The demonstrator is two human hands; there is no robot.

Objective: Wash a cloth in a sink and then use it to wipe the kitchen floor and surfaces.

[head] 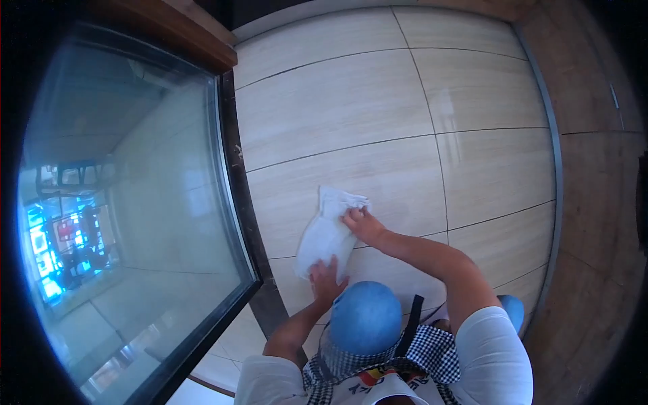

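Note:
A white cloth (329, 233) lies long and flat on the pale tiled floor (339, 111) in front of my bent knee. At its far end the fabric is bunched into folds, and the fingers of my right hand (362, 223) are curled onto that gathered edge. My left hand (325, 281) rests on the cloth's near end with its fingers spread, pressing down rather than gripping. Part of the cloth is hidden under both hands.
To the left stands a framed glass door (152, 202) with reflections in it, beside a dark threshold strip (243, 167). Wood panelling (597, 202) with a metal edge strip (554, 167) bounds the right side. My blue-clad knee (365, 318) is close behind the hands.

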